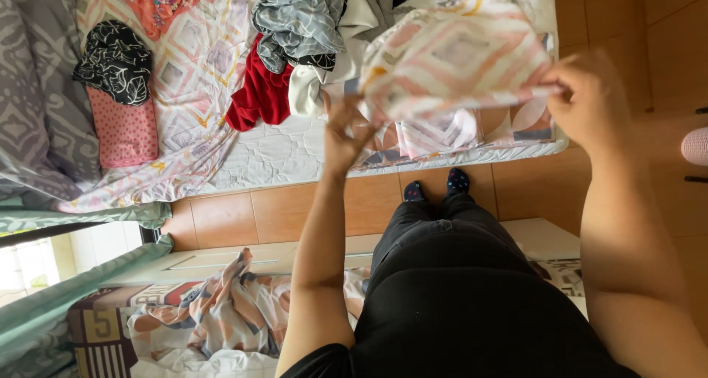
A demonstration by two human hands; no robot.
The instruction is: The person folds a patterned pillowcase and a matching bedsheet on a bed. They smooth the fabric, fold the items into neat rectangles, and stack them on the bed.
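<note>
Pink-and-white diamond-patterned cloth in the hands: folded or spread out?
Partly folded: the pink-and-white diamond-patterned cloth is bunched and doubled over, held up above the bed between left hand and right hand.

bright daylight | window (29, 264) glare lower left | raised cloth (457, 57) motion-blurred

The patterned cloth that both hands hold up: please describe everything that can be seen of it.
The patterned cloth looks like soft, thin fabric, pale cream with pink, peach and grey diamond shapes. It is held up in the air above the edge of the bed, bunched and partly folded, with a loose part hanging below. The left hand grips its lower left corner and the right hand pinches its right edge. Its far side cannot be seen.
</note>
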